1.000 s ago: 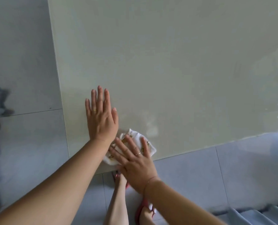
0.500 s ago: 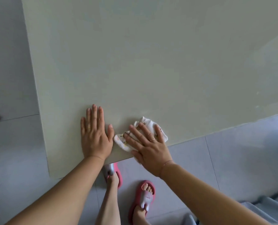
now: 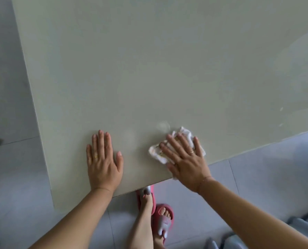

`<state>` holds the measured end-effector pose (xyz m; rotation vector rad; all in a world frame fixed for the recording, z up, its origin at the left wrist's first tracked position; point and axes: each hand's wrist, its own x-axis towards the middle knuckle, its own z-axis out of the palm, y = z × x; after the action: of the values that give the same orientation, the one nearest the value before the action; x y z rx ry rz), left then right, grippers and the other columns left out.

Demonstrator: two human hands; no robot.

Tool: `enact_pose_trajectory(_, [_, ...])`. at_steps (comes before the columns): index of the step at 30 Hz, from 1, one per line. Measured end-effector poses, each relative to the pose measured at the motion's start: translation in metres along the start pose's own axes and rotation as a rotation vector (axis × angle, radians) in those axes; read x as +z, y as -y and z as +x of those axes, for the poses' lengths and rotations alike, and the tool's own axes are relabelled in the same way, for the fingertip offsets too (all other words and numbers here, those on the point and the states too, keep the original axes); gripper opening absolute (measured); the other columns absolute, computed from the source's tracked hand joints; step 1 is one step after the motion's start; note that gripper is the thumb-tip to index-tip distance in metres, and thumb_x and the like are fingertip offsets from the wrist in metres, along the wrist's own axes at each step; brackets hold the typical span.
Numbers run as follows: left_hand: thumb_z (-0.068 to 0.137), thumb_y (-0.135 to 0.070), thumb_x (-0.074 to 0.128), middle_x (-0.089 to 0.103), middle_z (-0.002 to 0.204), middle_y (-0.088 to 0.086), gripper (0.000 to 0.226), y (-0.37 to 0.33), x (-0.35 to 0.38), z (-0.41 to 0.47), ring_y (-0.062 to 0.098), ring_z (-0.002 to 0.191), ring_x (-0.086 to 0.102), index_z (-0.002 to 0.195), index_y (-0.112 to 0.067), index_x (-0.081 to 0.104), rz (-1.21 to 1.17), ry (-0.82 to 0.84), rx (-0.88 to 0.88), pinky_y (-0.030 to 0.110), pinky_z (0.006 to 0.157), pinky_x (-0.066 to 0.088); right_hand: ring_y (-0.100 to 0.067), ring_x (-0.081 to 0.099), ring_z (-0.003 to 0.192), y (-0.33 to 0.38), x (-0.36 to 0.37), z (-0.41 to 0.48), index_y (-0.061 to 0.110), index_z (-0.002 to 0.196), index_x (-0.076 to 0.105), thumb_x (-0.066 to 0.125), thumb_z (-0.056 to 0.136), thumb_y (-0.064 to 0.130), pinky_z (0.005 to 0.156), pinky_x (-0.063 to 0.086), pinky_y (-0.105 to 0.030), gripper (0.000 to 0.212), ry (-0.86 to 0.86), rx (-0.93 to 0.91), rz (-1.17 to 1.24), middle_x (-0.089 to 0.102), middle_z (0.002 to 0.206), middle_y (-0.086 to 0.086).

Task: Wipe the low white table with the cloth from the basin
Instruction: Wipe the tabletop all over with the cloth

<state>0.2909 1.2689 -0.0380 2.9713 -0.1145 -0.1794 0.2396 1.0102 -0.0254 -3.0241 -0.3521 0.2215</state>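
Our right hand's (image 3: 187,164) straight fingers (image 3: 174,146) press the cloth (image 3: 156,153) to the worktop (image 3: 149,69); our left hand (image 3: 103,162) lies flat, empty. We aim for the smear (image 3: 163,125) beyond our fingertips.

A crumpled white cloth (image 3: 178,150) is pressed flat under the spread right hand (image 3: 185,162) near the table (image 3: 149,69) front edge. The left hand (image 3: 103,162) is laid palm-down just beside, apart from the cloth. Pink slippers (image 3: 163,220) are seen on the grey tiled floor (image 3: 266,186) below.

Slid cloth (image 3: 185,133) rightward along white table (image 3: 149,69)'s near edge under flat right hand (image 3: 186,162). Now well apart from left hand (image 3: 103,164), formerly just beside it.
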Motion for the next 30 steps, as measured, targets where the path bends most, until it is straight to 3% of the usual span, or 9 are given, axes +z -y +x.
enact_pose_trajectory(5, [0.09,-0.034,0.032,0.027,0.153,0.019,0.064,-0.015,-0.015,0.021,0.038,0.14,0.029,0.143,0.001,0.035,-0.047,0.016,0.036,0.052,0.114,0.019,-0.016,-0.014,0.145,0.001,-0.005,0.017,0.037,0.149,0.006,0.011,0.092,0.054,0.114,-0.014,-0.05,0.06,0.016,0.724,0.201,-0.006,0.158,0.008])
enact_pose_trajectory(7, [0.091,-0.035,0.032,0.026,0.154,0.018,0.063,-0.031,-0.02,0.052,0.036,0.142,0.026,0.144,-0.001,0.034,-0.073,-0.013,0.064,0.048,0.115,0.014,-0.024,-0.005,0.146,0.047,-0.002,0.025,0.034,0.15,0.014,0.023,0.09,0.049,0.113,-0.006,-0.056,0.062,0.024,0.632,0.218,0.005,0.159,0.001])
enact_pose_trajectory(12, [0.094,-0.037,0.027,0.025,0.155,0.018,0.063,-0.055,-0.018,0.123,0.034,0.143,0.022,0.147,-0.002,0.028,-0.098,-0.035,0.012,0.046,0.116,0.012,-0.028,0.015,0.145,0.03,-0.002,0.025,0.034,0.148,0.023,0.037,0.091,0.05,0.109,0.017,-0.06,0.06,0.056,-0.143,0.036,0.022,0.156,0.002])
enact_pose_trajectory(14, [0.094,-0.039,0.026,0.023,0.155,0.017,0.065,-0.05,-0.007,0.127,0.034,0.144,0.021,0.147,-0.001,0.027,-0.081,-0.021,0.011,0.047,0.117,0.013,-0.026,0.014,0.145,-0.022,-0.008,0.04,0.034,0.148,0.02,0.031,0.094,0.05,0.113,0.013,-0.058,0.058,0.036,-0.059,-0.037,0.021,0.156,0.002])
enact_pose_trajectory(17, [0.094,-0.039,0.028,0.021,0.156,0.016,0.066,-0.044,0.004,0.125,0.032,0.145,0.019,0.148,-0.002,0.024,-0.053,-0.046,0.02,0.045,0.118,0.01,-0.016,-0.012,0.145,-0.066,-0.017,0.069,0.037,0.147,0.003,0.012,0.092,0.055,0.116,-0.008,-0.051,0.059,0.027,0.541,0.126,-0.002,0.158,0.008])
enact_pose_trajectory(19, [0.094,-0.039,0.03,0.021,0.156,0.016,0.066,-0.044,0.007,0.125,0.032,0.144,0.018,0.148,-0.002,0.024,-0.042,-0.057,0.022,0.043,0.118,0.009,-0.016,-0.019,0.143,-0.032,-0.014,0.078,0.038,0.147,-0.002,0.012,0.091,0.054,0.115,-0.011,-0.051,0.06,0.005,0.72,0.198,-0.007,0.159,0.006])
enact_pose_trajectory(23, [0.093,-0.038,0.031,0.024,0.155,0.017,0.066,-0.047,0.002,0.125,0.032,0.144,0.022,0.147,0.0,0.027,-0.027,-0.047,0.013,0.046,0.117,0.015,-0.027,0.008,0.146,0.055,-0.004,0.063,0.033,0.149,0.021,0.038,0.091,0.048,0.111,0.012,-0.06,0.062,0.021,0.147,0.154,0.014,0.158,0.002])
enact_pose_trajectory(26, [0.093,-0.037,0.032,0.024,0.155,0.017,0.066,-0.047,-0.001,0.126,0.032,0.143,0.022,0.147,0.0,0.027,-0.025,-0.04,0.02,0.046,0.116,0.016,-0.025,0.016,0.145,0.008,-0.011,0.075,0.033,0.148,0.026,0.041,0.093,0.048,0.112,0.016,-0.057,0.059,0.042,-0.159,0.076,0.022,0.157,0.004])
enact_pose_trajectory(30, [0.093,-0.037,0.032,0.024,0.155,0.017,0.066,-0.048,-0.002,0.126,0.032,0.143,0.022,0.146,0.0,0.028,-0.016,-0.041,0.009,0.046,0.116,0.017,-0.023,0.011,0.145,-0.076,-0.024,0.121,0.029,0.147,0.029,0.029,0.093,0.048,0.115,0.006,-0.054,0.057,-0.018,0.284,0.071,0.02,0.156,-0.001])
